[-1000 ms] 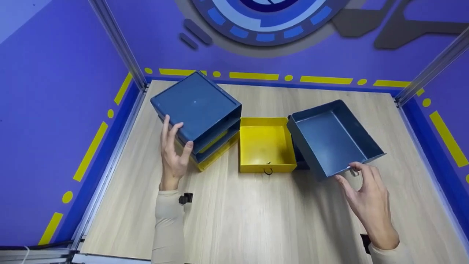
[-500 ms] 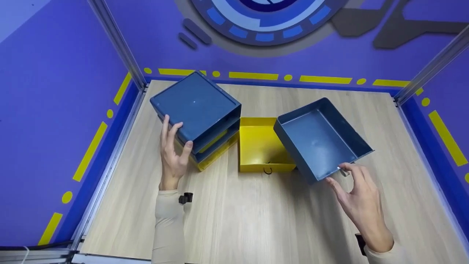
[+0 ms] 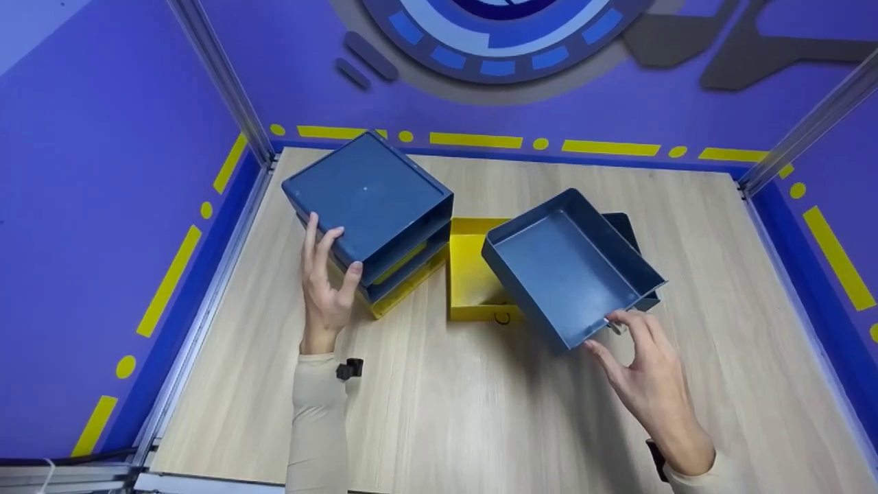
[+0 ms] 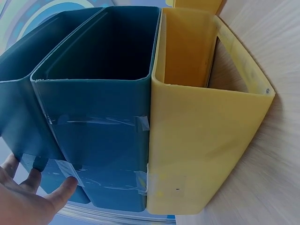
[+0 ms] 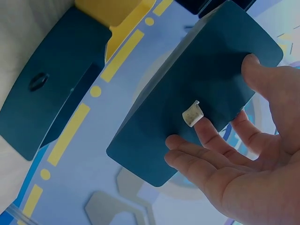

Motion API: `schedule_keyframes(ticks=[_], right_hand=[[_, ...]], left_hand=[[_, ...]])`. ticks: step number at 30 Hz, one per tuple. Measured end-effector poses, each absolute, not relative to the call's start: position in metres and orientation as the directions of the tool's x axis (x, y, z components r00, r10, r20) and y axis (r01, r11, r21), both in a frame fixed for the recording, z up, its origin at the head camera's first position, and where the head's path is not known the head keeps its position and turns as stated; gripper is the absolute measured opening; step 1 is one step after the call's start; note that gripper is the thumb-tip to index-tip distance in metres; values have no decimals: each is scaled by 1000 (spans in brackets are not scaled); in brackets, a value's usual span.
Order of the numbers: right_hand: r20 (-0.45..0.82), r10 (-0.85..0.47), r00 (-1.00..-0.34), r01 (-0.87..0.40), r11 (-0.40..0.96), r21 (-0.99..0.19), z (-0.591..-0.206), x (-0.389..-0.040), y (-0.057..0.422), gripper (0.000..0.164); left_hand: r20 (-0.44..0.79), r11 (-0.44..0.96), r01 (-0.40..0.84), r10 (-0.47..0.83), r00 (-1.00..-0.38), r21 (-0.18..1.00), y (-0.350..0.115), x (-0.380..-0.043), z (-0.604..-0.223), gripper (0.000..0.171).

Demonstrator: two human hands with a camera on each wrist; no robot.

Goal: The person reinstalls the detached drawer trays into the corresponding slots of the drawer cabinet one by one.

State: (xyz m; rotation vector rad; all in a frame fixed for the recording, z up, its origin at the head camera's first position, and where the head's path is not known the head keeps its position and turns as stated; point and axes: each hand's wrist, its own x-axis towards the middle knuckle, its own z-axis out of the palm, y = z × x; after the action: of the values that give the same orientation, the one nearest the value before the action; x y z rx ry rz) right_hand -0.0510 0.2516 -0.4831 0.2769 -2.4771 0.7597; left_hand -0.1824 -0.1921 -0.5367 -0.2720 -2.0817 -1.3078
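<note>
A three-tier drawer cabinet, two blue shells over a yellow one, stands at the left with its slots facing front right. My left hand rests against its near left side with fingers spread. In the left wrist view those fingertips touch the outermost blue shell. My right hand holds a blue drawer by its front panel, tilted and raised above the table. A pale curved pull sticks out of that panel beside my fingers. The cabinet's blue slots look hollow.
A yellow drawer with a black ring pull lies right of the cabinet, partly covered by the held drawer. Another dark blue drawer lies behind it on the wooden table. Purple panels enclose the table.
My right hand has carried the blue drawer leftward toward the cabinet, over the yellow drawer, uncovering more of the dark blue one behind. My left hand and the cabinet have stayed put.
</note>
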Motion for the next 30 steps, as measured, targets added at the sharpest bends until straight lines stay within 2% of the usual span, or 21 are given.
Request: schedule_keyframes(ticks=[23,30], right_hand=[[535,-152,-831,-426,793,-436,-489,-48,209,51],[485,-201,-851,-444,769,-460,-488,-47,191,51]], left_hand=[[631,468,503,-166,-758,727,-191,-183,-537,62],[640,472,510,-167,-750,720,-191,-184,-537,64]])
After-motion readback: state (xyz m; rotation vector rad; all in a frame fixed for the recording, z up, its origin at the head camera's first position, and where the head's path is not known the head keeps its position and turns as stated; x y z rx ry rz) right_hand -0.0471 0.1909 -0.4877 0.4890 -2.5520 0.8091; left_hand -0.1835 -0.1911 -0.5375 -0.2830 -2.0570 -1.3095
